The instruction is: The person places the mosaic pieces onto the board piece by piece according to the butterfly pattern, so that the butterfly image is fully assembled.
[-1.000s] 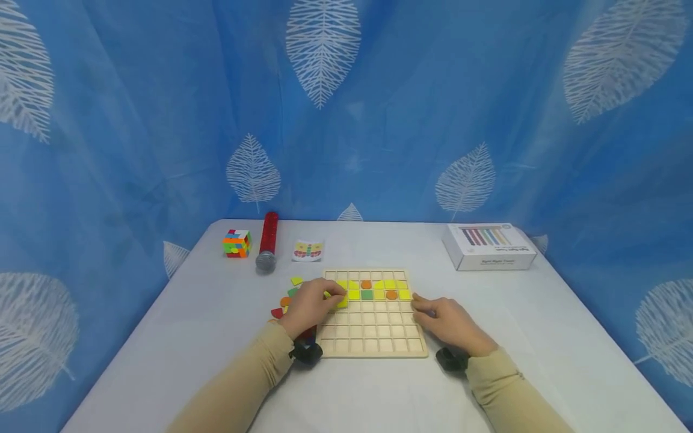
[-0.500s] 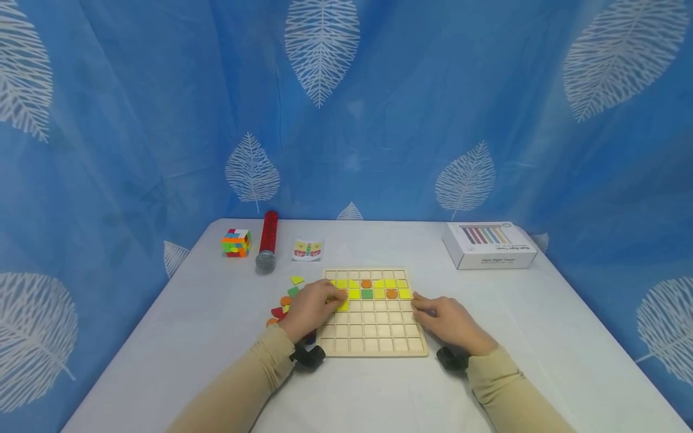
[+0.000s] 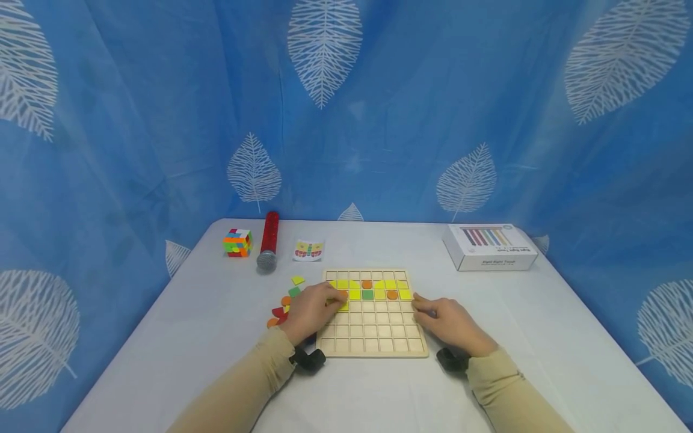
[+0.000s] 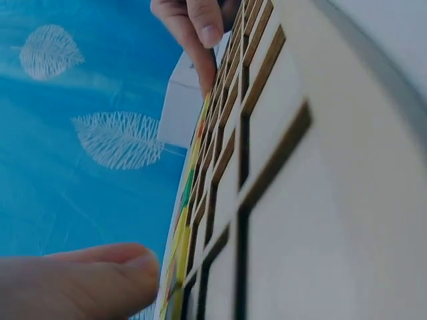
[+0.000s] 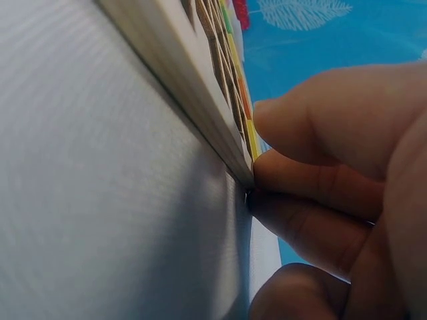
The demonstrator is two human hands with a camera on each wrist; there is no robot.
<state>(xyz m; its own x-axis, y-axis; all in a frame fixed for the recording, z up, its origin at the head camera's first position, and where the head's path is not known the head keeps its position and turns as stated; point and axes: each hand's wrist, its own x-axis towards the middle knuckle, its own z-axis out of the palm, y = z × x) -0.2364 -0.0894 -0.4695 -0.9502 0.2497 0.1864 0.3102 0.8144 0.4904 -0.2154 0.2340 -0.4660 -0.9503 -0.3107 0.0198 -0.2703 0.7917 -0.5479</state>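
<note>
A wooden grid board (image 3: 384, 331) lies flat on the white table, with yellow, orange and green pieces set in its far rows. Over its left columns my left hand (image 3: 311, 305) reaches down, fingertips right at an orange piece (image 3: 343, 294) near a yellow one. In the left wrist view the thumb (image 4: 127, 280) is extended close beside the coloured row; I cannot tell if the fingertips pinch a piece. At the opposite side, my right hand (image 3: 448, 322) holds the board's right edge, the thumb (image 5: 287, 123) by the top and fingers against the side.
Loose pieces (image 3: 278, 313) in red, orange, green and yellow lie left of the board, partly behind the left hand. Farther back are a colour cube (image 3: 237, 243), a red microphone (image 3: 269, 237), a butterfly pattern card (image 3: 308, 251) and a white box (image 3: 489, 248).
The orange piece at the left fingertips has come into sight since one second ago. The left hand has shifted only slightly; the right hand keeps its hold on the board's edge.
</note>
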